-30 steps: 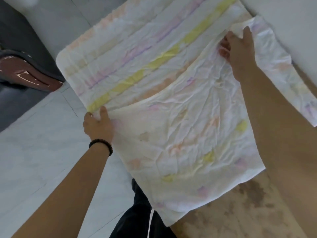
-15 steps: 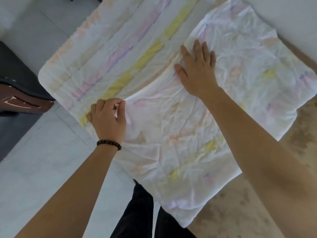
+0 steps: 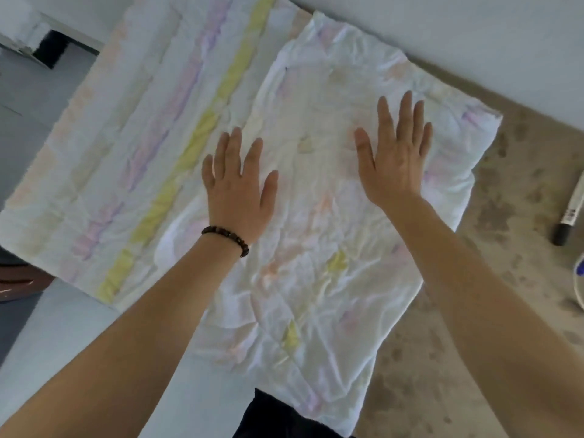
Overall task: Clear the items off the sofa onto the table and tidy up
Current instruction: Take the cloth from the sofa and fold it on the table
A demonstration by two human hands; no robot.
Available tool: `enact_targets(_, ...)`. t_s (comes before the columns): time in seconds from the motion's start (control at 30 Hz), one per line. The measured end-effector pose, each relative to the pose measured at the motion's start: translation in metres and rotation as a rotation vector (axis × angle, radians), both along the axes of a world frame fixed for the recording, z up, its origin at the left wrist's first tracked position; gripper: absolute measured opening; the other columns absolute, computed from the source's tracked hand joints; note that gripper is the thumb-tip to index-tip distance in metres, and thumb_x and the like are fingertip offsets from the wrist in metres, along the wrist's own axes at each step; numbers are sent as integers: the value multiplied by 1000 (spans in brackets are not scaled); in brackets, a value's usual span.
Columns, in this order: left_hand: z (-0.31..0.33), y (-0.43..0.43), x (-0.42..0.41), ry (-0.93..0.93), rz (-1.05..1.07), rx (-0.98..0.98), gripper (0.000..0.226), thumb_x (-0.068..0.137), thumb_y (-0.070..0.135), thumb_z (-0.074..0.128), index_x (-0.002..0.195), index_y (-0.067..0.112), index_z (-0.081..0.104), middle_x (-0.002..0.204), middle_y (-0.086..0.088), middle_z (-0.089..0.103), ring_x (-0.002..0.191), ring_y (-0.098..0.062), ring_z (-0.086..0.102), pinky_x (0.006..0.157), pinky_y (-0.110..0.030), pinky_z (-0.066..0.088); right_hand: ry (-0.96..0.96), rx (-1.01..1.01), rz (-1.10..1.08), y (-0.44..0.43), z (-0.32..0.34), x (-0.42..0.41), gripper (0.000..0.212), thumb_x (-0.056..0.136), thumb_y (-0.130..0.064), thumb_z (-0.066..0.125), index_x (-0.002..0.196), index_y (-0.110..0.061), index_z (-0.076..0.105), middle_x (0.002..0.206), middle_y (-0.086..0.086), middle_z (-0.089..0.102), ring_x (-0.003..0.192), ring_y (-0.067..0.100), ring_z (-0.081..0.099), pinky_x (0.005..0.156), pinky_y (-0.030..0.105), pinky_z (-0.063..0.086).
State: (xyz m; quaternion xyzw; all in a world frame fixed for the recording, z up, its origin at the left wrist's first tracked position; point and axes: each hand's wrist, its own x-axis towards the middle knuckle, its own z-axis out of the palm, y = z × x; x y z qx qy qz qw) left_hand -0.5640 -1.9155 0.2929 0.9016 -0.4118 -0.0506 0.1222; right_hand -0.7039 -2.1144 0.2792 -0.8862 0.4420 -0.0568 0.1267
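Left hand released fold edge; both now centre frame, right hand alongside, fingers straight, pressing blanket flat. Likely soft, light, limp; grip corners or folded edge.

Label on the marker is unreadably blurred

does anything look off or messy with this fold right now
The blanket is folded unevenly: its creased top layer covers only the right part, leaving the striped layer exposed on the left. The left hand and right hand press flat on it. Nothing looks spilled or torn.
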Motion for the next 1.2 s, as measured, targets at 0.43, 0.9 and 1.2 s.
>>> enact_targets(0.43,-11,-234,49,-56,-264,207,57,101,47,18,150,19,25,161,-10,12,148,-30,7,118,-54,8,-77,76,-617,-107,2,-103,42,97,-49,44,119,-18,61,125,10,55,116,32,47,96,40,36)
enact_targets(0.9,-24,-231,52,-200,-95,152,69,94,59,24,149,16,27,153,-21,19,144,-37,14,114,-60,6,-198,-105,-320,-104,-4,-77,45,100,-37,37,137,-18,51,140,16,47,125,35,46,99,45,40)
enact_targets(1.2,-39,-240,79,-100,-172,143,71,92,66,18,153,30,14,162,-7,6,149,-21,0,120,-47,-2,65,-32,-386,-125,-31,-87,76,97,-64,18,157,-19,7,165,9,5,151,30,1,120,56,-2)
